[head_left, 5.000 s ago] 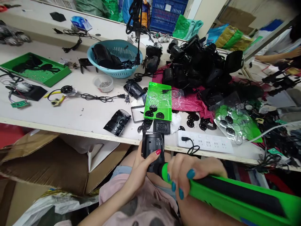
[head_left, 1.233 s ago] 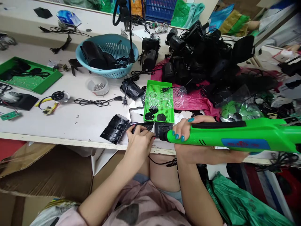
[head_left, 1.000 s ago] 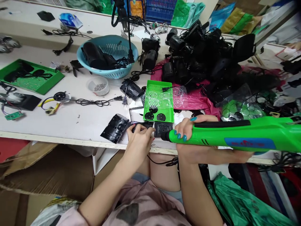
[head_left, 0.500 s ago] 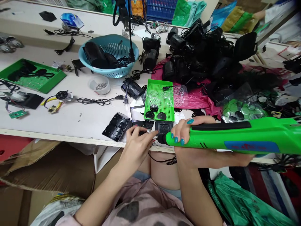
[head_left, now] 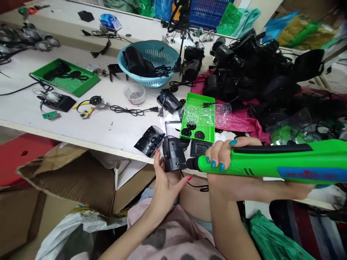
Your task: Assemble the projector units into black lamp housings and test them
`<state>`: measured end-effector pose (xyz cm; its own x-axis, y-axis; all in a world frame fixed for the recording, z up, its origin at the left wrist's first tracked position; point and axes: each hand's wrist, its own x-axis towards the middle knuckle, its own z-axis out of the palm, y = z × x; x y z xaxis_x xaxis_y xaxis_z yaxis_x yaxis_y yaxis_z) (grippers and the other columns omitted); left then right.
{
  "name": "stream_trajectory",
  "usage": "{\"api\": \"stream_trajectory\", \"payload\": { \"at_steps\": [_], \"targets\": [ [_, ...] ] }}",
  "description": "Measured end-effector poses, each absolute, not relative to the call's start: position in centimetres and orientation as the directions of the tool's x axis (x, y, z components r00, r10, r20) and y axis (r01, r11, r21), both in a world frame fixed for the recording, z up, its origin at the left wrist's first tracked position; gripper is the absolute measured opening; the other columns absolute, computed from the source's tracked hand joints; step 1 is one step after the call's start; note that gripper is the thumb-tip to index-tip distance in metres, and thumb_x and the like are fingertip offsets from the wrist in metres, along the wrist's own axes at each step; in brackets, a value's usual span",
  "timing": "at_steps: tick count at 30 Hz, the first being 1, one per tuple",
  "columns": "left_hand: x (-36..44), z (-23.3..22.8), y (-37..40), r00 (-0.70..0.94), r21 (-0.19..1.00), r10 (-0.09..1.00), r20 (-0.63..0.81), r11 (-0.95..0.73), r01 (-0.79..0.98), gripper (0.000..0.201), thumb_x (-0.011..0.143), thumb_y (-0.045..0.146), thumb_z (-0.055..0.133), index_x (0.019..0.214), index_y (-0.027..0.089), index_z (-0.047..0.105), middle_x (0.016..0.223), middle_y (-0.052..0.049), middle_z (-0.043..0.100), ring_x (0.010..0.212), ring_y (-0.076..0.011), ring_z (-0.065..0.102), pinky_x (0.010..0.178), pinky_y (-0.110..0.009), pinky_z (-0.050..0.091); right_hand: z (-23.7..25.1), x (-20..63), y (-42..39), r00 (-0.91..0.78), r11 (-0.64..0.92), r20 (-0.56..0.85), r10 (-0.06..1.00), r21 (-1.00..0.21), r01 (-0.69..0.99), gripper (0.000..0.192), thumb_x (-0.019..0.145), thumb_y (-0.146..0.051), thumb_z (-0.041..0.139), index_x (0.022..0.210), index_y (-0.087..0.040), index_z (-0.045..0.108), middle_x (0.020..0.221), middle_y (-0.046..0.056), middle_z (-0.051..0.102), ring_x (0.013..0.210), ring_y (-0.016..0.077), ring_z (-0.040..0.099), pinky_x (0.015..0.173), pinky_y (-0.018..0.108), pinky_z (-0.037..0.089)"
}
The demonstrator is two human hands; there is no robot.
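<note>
Two hands were engaged: black housing [head_left: 173,158] was gripped by left hand [head_left: 166,184], green electric screwdriver [head_left: 271,167] clasped by right hand [head_left: 230,159], tip at housing; fastening step judged underway, steady alignment needed next.

Black plastic housing [head_left: 173,153]: boxy, faceted, ribbed face turned up and toward the camera, held upright just off the front edge of the bench. Small holes are seen near its lower end. Green electric screwdriver [head_left: 271,164]: long bright-green body with a black strip along the top and a blue label on the side, held roughly horizontal; its black nose is set against the housing's lower right side.
</note>
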<state>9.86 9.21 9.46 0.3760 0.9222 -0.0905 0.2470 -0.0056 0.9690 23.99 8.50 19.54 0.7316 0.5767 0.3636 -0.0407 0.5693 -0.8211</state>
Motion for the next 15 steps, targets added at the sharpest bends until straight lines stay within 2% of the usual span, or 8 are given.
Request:
{"api": "stream_trajectory", "payload": {
  "at_steps": [2, 4, 8, 11, 15],
  "targets": [
    [10.3, 9.5, 9.7, 0.381, 0.972, 0.919, -0.103, 0.011, 0.236, 0.110, 0.076, 0.040, 0.080, 0.155, 0.026, 0.005, 0.162, -0.020, 0.018, 0.147, -0.0310, 0.032, 0.120, -0.048, 0.031, 19.0, 24.2, 9.2, 0.705, 0.621, 0.451, 0.548, -0.783, 0.018, 0.030, 0.089, -0.055, 0.056, 0.082, -0.026, 0.060, 0.044, -0.008, 0.037, 0.036, 0.0127, 0.032, 0.038, 0.026, 0.031],
    [10.7, 9.5, 10.2, 0.372, 0.980, 0.924, -0.089, 0.015, 0.197, 0.108, 0.075, 0.038, 0.081, 0.154, 0.025, 0.008, 0.163, -0.019, 0.020, 0.149, -0.0299, 0.028, 0.121, -0.046, 0.028, 18.6, 24.2, 9.7, 0.677, 0.621, 0.474, 0.564, -0.783, 0.031, 0.039, 0.090, -0.061, 0.051, 0.080, -0.025, 0.059, 0.042, -0.008, 0.036, 0.035, 0.0125, 0.031, 0.037, 0.026, 0.031],
    [11.4, 9.3, 10.6, 0.340, 0.987, 0.935, -0.101, 0.050, 0.155, 0.101, 0.074, 0.030, 0.080, 0.153, 0.024, 0.017, 0.161, -0.015, 0.028, 0.149, -0.0272, 0.029, 0.122, -0.044, 0.026, 18.2, 23.5, 10.3, 0.698, 0.598, 0.425, 0.577, -0.801, -0.006, 0.056, 0.084, -0.076, 0.045, 0.078, -0.023, 0.060, 0.041, -0.007, 0.036, 0.036, 0.0134, 0.034, 0.038, 0.027, 0.033],
    [11.7, 9.3, 10.5, 0.316, 0.981, 0.939, -0.137, 0.084, 0.177, 0.090, 0.075, 0.025, 0.073, 0.152, 0.022, 0.026, 0.158, -0.013, 0.037, 0.146, -0.0274, 0.035, 0.120, -0.044, 0.030, 18.2, 23.0, 10.3, 0.667, 0.598, 0.423, 0.614, -0.800, -0.044, 0.056, 0.081, -0.077, 0.050, 0.078, -0.023, 0.062, 0.042, -0.007, 0.038, 0.036, 0.0132, 0.035, 0.038, 0.027, 0.034],
    [11.5, 10.1, 10.1, 0.324, 0.980, 0.934, -0.152, 0.101, 0.169, 0.090, 0.071, 0.024, 0.072, 0.152, 0.019, 0.033, 0.152, -0.014, 0.046, 0.140, -0.0293, 0.045, 0.115, -0.041, 0.038, 18.5, 22.9, 9.2, 0.593, 0.570, 0.372, 0.714, -0.801, -0.184, 0.051, 0.082, -0.073, 0.053, 0.079, -0.023, 0.063, 0.045, -0.006, 0.042, 0.039, 0.0139, 0.041, 0.042, 0.028, 0.037]
  ]
}}
